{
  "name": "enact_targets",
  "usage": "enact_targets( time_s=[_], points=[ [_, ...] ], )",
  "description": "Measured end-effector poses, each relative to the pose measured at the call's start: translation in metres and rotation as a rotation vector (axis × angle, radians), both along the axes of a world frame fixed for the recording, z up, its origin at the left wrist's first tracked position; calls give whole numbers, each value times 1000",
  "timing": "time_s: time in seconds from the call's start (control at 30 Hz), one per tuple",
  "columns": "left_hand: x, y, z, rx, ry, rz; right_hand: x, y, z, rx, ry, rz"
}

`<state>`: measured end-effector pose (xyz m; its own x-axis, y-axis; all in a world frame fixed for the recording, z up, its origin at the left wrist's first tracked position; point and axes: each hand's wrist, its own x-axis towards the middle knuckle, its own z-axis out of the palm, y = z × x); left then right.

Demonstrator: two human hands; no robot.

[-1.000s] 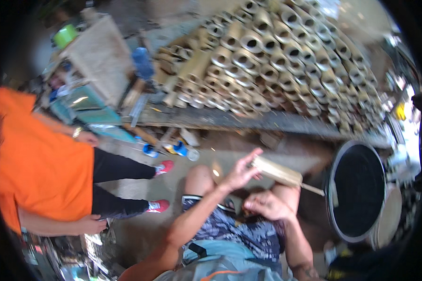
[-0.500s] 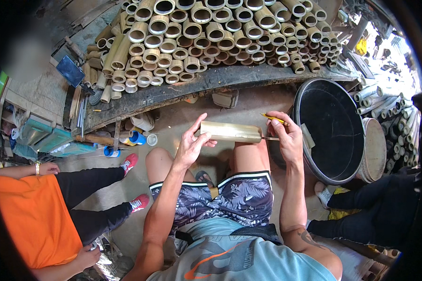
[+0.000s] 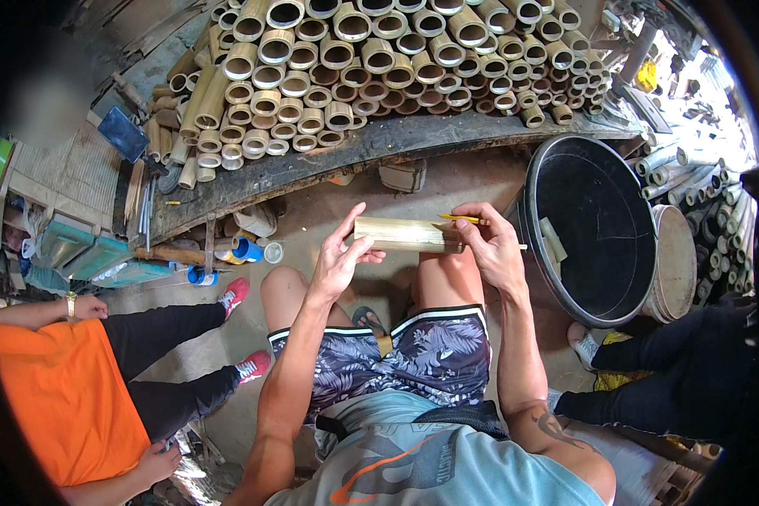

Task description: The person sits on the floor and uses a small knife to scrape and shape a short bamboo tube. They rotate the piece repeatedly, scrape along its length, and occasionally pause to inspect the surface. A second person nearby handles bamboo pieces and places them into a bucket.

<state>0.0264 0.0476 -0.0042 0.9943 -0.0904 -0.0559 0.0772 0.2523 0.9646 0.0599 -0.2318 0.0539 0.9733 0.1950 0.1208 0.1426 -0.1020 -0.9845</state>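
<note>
1. Stacked bamboo sections (image 3: 379,67) fill the background, laid with their hollow cut ends facing outward on a dark plank shelf (image 3: 413,143), which keeps them from rolling and shows each bore.
2. Beside the person's right knee a large black tub (image 3: 594,223) stands on the dirt floor (image 3: 312,211), mouth up, within reach of the right arm.
3. Between the knees, raised above the lap, a short bamboo tube (image 3: 406,234) is held level (probably so its whole side faces the eyes). It is pale tan with faint lengthwise streaks, cleanly cut at both ends, and thinner than most of the stacked pieces.
4. At its left end the left hand (image 3: 339,257) props the tube with thumb and palm, fingers spread and mostly straight rather than wrapped.
5. At the other end the right hand (image 3: 493,244) is closed around the tube, steadying it, and also pinches a thin yellow pencil (image 3: 462,218) lying along the top.
</note>
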Motion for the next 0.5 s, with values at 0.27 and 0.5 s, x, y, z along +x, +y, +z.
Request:
enact_targets(
  time_s=[0.27, 0.5],
  points=[
    [0, 0, 1, -7, -9, -3, 5, 7, -9, 18, 0, 12],
    [0, 1, 0, 2, -14, -3, 5, 5, -10, 25, -33, -29]
  ],
)
